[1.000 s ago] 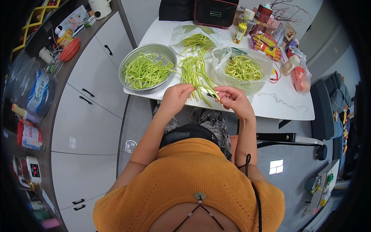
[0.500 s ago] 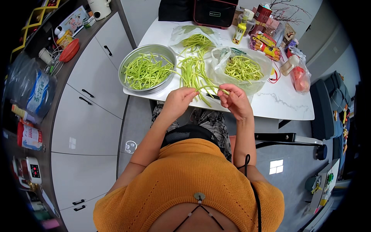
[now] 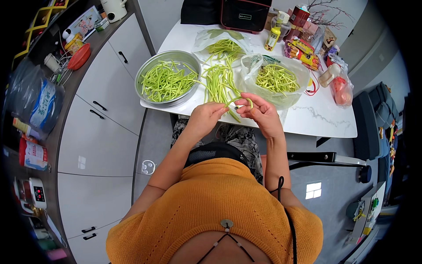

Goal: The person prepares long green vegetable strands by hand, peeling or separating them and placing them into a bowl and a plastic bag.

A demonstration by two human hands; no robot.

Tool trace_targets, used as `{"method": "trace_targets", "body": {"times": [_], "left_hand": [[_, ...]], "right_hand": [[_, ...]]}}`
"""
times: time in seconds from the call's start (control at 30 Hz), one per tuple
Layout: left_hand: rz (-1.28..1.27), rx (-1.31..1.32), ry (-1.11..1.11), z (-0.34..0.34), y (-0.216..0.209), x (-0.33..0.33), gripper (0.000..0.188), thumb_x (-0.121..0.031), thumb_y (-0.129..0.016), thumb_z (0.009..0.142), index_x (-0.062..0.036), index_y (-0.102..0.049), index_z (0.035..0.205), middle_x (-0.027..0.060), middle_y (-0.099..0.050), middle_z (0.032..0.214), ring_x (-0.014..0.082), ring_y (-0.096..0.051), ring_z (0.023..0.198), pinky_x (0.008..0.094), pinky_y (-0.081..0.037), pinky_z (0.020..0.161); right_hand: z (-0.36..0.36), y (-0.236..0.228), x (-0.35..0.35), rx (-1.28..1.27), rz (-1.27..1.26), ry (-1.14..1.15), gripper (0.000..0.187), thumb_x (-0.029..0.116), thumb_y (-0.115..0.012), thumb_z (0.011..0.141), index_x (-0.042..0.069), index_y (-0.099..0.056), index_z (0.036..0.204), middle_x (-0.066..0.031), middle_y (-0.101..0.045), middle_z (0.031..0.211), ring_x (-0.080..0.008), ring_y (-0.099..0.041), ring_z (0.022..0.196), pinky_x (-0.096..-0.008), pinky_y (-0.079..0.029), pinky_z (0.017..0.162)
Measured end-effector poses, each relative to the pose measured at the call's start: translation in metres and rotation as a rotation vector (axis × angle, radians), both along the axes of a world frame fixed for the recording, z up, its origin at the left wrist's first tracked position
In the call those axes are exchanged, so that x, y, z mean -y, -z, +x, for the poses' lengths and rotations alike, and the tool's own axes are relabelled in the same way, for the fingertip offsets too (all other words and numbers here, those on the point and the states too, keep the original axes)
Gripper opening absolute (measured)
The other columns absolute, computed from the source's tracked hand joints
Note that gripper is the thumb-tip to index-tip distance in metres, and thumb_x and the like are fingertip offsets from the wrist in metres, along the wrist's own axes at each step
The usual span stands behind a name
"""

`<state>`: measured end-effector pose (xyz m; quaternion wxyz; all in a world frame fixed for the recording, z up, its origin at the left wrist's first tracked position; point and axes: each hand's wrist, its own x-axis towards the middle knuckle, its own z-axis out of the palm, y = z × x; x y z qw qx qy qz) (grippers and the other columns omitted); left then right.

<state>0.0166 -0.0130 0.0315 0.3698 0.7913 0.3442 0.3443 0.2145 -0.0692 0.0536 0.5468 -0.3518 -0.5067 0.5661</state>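
My left hand (image 3: 204, 119) pinches one end of a long green vegetable stem (image 3: 233, 100) at the table's near edge. The stem bends over to my right hand (image 3: 265, 118), whose thumb and fingers grip its other end. Just beyond my hands lies a loose heap of similar stems (image 3: 219, 81), running back toward a clear plastic bag (image 3: 200, 42). To the left a round metal basin (image 3: 159, 104) holds shorter stem pieces (image 3: 165, 81). At the right, an opened plastic bag (image 3: 290, 99) contains more cut pieces (image 3: 277, 78).
The white table (image 3: 329, 119) also bears a yellow bottle (image 3: 272, 38), a packaged snack (image 3: 301, 53), a shaker jar (image 3: 329, 75) and a bag of reddish fruit (image 3: 342, 90). A dark appliance (image 3: 244, 15) stands at the back. Cabinets (image 3: 99, 145) line the left side.
My right hand has moved left and closer to my left hand. The stem between them now bends into a tighter curve.
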Motion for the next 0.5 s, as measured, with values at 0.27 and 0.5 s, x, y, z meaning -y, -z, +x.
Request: {"method": "trace_targets", "body": {"times": [0.27,0.5], "left_hand": [[-0.014,0.015,0.01,0.0013,-0.0003,0.0023,0.018,-0.011,-0.054,0.084,-0.0002,-0.065,0.093,0.0075,-0.058,0.069,0.0121,-0.048,0.056,0.0258,-0.04,0.055],[-0.001,0.05,0.01,0.0025,0.0012,0.0036,0.017,-0.011,-0.054,0.084,0.0002,-0.065,0.092,0.0075,-0.058,0.069,0.0125,-0.049,0.057,0.0254,-0.041,0.055]], "right_hand": [[-0.0025,0.007,-0.0027,0.053,0.06,0.141,0.033,0.012,-0.049,0.091,-0.003,-0.046,0.12,-0.0128,-0.062,0.098,-0.0158,-0.061,0.087,-0.0252,-0.049,0.076],[-0.0036,0.0103,-0.0054,-0.028,-0.014,0.297,0.03,0.013,-0.051,0.09,0.001,-0.048,0.117,-0.0107,-0.063,0.09,-0.0129,-0.061,0.076,-0.0228,-0.05,0.068]]}}
